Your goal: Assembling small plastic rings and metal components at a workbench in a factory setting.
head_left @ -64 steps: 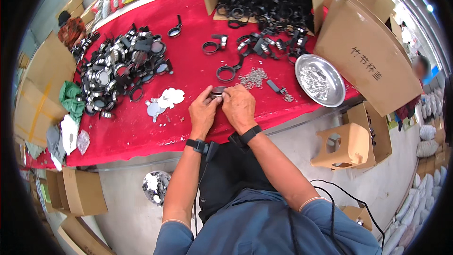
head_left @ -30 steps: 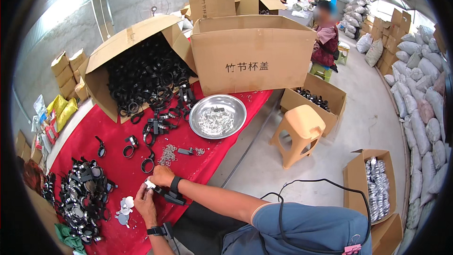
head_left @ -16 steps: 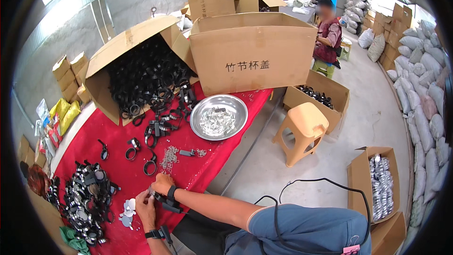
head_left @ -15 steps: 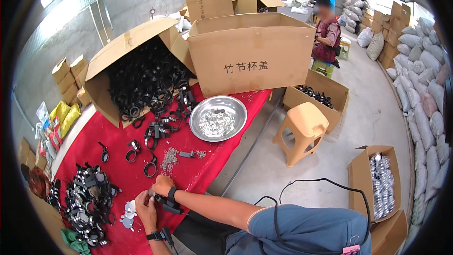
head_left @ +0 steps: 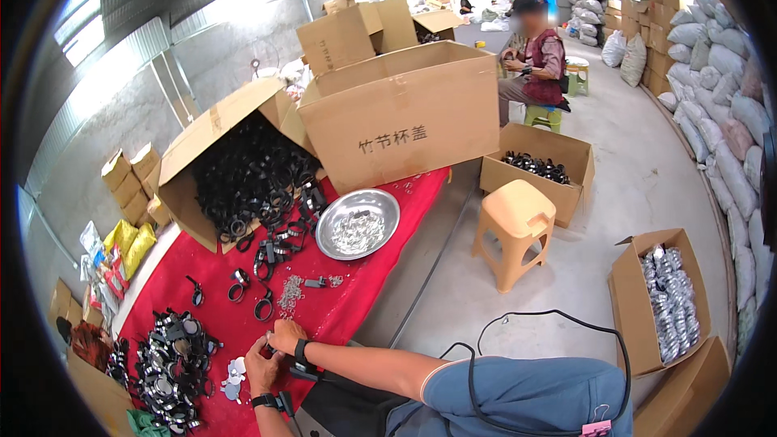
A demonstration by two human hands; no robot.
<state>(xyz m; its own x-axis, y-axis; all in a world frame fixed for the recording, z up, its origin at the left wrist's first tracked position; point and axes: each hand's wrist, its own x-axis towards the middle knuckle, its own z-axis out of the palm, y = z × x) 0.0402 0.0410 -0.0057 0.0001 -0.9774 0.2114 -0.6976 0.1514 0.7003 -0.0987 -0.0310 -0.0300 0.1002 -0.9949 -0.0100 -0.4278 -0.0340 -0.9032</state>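
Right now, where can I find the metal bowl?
In the head view, the metal bowl is slightly left of centre, on the red cloth, in front of the large upright cardboard box, up and right from the right hand.

Small-bits pile (head_left: 290, 298) on tbl (head_left: 344, 309) btwn hands (head_left: 287, 337) & bowl (head_left: 326, 231), box (head_left: 449, 113) behind bowl, parts heap (head_left: 170, 368) L, stool (head_left: 518, 209) R.

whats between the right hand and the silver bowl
In the head view, a pile of small silvery pieces and a grey part with a smaller cluster beside it lie on the red cloth, between the right hand and silver bowl.
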